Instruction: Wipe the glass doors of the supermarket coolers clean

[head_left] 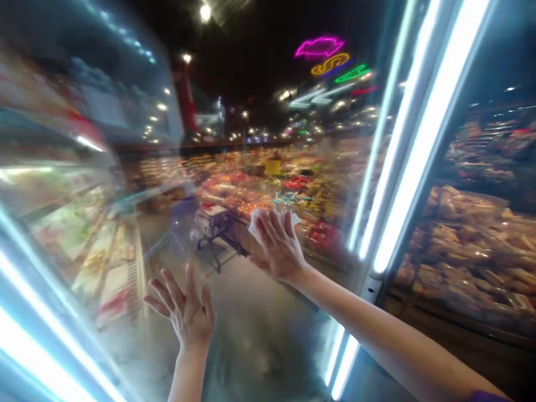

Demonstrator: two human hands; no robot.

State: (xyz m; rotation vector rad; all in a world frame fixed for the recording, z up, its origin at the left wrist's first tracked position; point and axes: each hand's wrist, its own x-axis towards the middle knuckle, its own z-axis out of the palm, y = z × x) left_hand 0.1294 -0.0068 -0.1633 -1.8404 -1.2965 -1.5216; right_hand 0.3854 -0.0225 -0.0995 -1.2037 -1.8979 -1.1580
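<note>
My right hand (280, 248) reaches forward from the lower right, its fingers spread flat over a white cloth or paper wipe (296, 219). The wipe shows around the fingertips and seems pressed to a hazy glass pane (259, 335). Lower and to the left, my left hand (186, 315) is raised with its fingers apart and nothing in it. Whether that palm touches the glass I cannot tell.
Bright light tubes (419, 151) run along a slanted frame at right, with more light strips (46, 329) at lower left. Beyond the glass are a shopping cart (215, 226), blurred produce displays (251, 192) and shelves (104, 262). Packed goods (473, 251) fill the right side.
</note>
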